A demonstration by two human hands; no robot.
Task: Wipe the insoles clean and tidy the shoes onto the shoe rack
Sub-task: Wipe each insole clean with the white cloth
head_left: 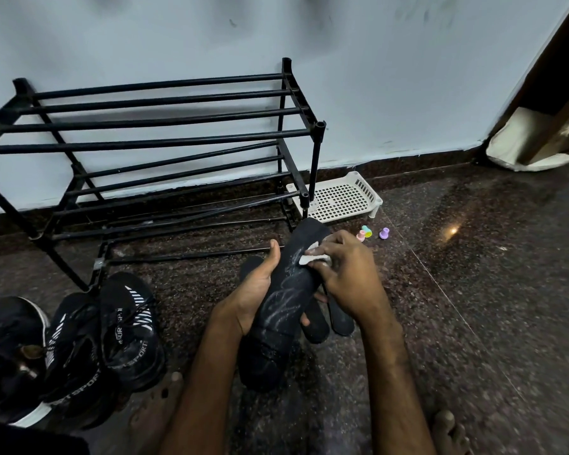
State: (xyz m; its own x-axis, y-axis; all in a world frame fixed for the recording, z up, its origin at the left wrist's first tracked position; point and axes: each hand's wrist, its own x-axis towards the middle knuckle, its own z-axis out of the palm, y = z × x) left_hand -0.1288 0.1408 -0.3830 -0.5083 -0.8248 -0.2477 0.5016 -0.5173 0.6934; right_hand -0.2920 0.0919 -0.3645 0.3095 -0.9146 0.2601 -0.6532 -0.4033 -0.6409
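A black insole (284, 297) with pale wet streaks is held upright and tilted in my left hand (255, 290), which grips its left edge. My right hand (345, 274) presses a small white wipe (313, 258) against the insole's upper part. Other black insoles (329, 318) lie on the floor under my hands. Black sports shoes (125, 326) with white stripes stand at the lower left, beside another dark shoe (10, 343). The black shoe rack (165, 139) stands against the wall with nothing on its bars.
A white perforated plastic tray (342, 198) lies on the floor right of the rack. Small pastel plastic pieces (372, 233) lie near it. My bare toes (165, 399) show at the bottom. The floor is dark polished stone; a doorway corner is at the upper right.
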